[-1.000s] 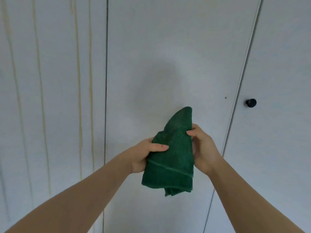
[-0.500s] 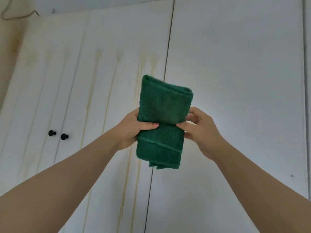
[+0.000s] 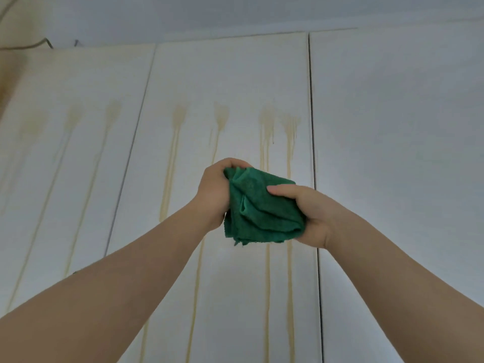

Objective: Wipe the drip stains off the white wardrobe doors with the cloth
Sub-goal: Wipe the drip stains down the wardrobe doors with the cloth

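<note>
A folded dark green cloth [image 3: 259, 210] is held up in front of the white wardrobe doors [image 3: 235, 74], apart from them. My left hand [image 3: 213, 193] grips its upper left corner, fingers curled over the top edge. My right hand [image 3: 311, 213] holds the cloth's right side, thumb lying across the front. Yellowish drip stains [image 3: 172, 158] run down the middle door in several long streaks that start as wider blotches near the top. Fainter streaks [image 3: 70, 142] mark the door to the left. The right door [image 3: 392, 153] looks plain white.
The wardrobe's top edge [image 3: 230, 38] meets a pale ceiling. A dark cable [image 3: 34, 44] lies along the top at the far left, next to a tan wall strip [image 3: 6, 79]. Dark gaps [image 3: 311, 127] separate the doors.
The view has tilted upward from the door knobs to the wardrobe's top and the stain heads. The cloth went from an upright fold between both hands to a bunched bundle held more level.
</note>
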